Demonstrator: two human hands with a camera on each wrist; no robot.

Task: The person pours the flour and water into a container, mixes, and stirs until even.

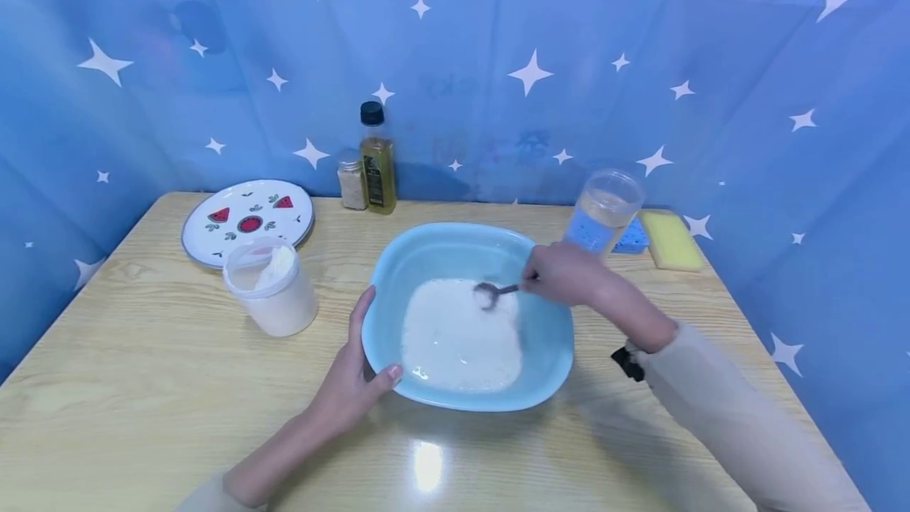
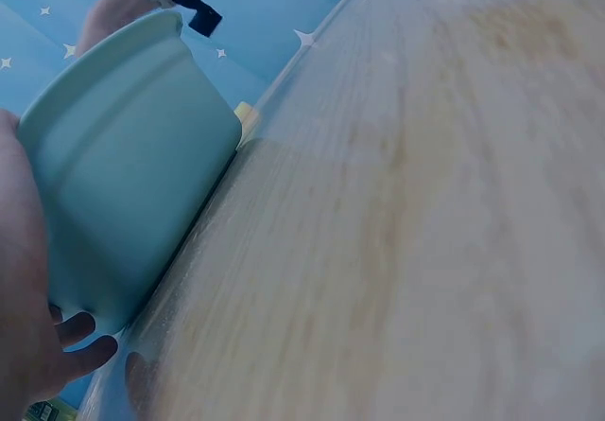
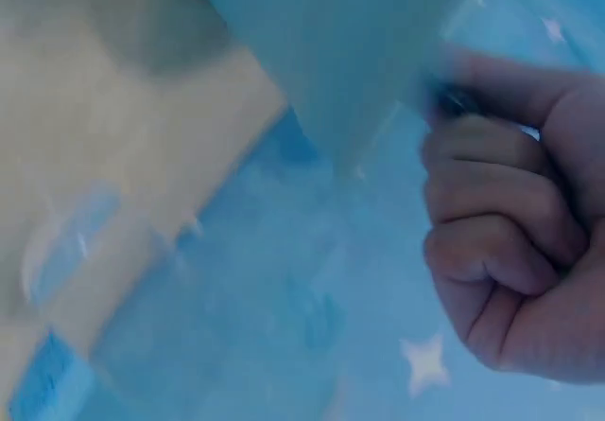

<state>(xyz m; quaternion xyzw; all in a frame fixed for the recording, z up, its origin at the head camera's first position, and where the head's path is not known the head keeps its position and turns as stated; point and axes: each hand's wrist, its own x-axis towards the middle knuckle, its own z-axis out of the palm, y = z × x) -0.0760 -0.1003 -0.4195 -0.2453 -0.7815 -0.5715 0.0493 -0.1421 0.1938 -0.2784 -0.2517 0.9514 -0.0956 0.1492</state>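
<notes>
A light-blue basin (image 1: 469, 235) stands on the table with a white, wet-looking mixture (image 1: 455, 338) spread over its bottom. My left hand (image 1: 355, 378) grips the basin's left side, thumb over the rim and fingers along the outer wall. In the left wrist view, the fingers (image 2: 80, 341) lie low against that wall. My right hand (image 1: 569, 275) reaches over the basin's right rim and pinches the handle of a dark metal spoon (image 1: 487, 295). The spoon's bowl is at the mixture's surface, blurred. In the right wrist view, the hand's fingers (image 3: 492, 194) curl tightly.
Left of the basin are an open tub of white powder (image 1: 277, 299) and a watermelon-patterned plate (image 1: 249, 204). Behind stand an oil bottle (image 1: 378, 168) and a small shaker jar (image 1: 351, 184). A clear cup (image 1: 604, 208), a blue sponge (image 1: 631, 238) and a yellow sponge (image 1: 671, 240) are back right.
</notes>
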